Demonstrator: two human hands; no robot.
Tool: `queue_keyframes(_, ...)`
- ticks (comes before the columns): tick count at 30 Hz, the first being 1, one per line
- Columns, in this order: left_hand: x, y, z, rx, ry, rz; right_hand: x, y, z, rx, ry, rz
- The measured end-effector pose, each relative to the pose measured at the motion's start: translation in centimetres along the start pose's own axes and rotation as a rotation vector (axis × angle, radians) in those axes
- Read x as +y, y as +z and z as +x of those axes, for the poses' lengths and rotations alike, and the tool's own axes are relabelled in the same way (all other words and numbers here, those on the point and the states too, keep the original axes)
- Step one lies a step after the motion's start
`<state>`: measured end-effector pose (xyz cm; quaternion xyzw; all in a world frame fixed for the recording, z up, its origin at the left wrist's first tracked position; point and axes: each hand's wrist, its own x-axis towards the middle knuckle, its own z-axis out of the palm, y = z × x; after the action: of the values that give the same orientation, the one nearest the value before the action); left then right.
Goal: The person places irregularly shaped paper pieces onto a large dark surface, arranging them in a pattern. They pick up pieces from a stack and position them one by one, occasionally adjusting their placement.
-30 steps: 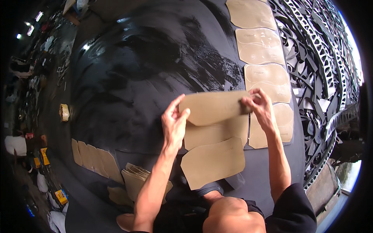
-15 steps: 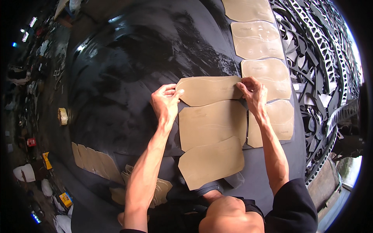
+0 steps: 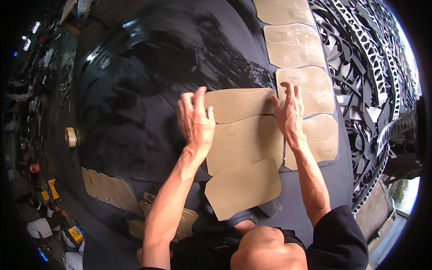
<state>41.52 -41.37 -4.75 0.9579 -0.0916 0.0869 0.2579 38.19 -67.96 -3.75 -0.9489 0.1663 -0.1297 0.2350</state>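
Observation:
A tan sheet (image 3: pixel 240 104) with faint curved, sole-like outlines lies on the black work surface, its near edge meeting a second tan sheet (image 3: pixel 247 139). At its left end my left hand (image 3: pixel 197 120) is open, fingers raised and spread. My right hand (image 3: pixel 290 112) is also open at the other end, thumb by the sheet's right edge and fingers over a neighbouring tan sheet (image 3: pixel 312 83) in the right column. Closest to my body, a third tan sheet (image 3: pixel 243 189) overlaps the second one's near edge.
More tan sheets run down the right side, such as this far one (image 3: pixel 294 45). Beyond them is a heap of dark cut-out scraps (image 3: pixel 360 85). A fanned row of tan pieces (image 3: pixel 110 189) lies at the lower left, and a yellowish roll (image 3: pixel 70 137) sits near the left edge.
Both hands have let go of the upper tan sheet and their fingers have spread. The sheet now lies flatter, in about the same place.

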Motion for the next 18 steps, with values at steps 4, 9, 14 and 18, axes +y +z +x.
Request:
queue_keyframes(4,0.8,0.8,-2.3,-0.272,0.212,0.191,-1.5,1.9,-2.3,0.012,-0.393,-0.076)
queue_keyframes(9,1.3,0.1,-3.5,-0.144,0.213,0.07,-2.5,2.4,-3.2,-0.276,-0.359,-0.112)
queue_keyframes(14,3.3,-5.6,-13.3,0.218,-0.26,-0.212,-1.5,-3.1,-9.2,-0.208,-0.396,-0.064)
queue_keyframes(18,5.5,-7.9,-26.3,-0.18,-0.684,-0.198,0.4,-4.8,-16.2,-0.232,-0.054,0.031)
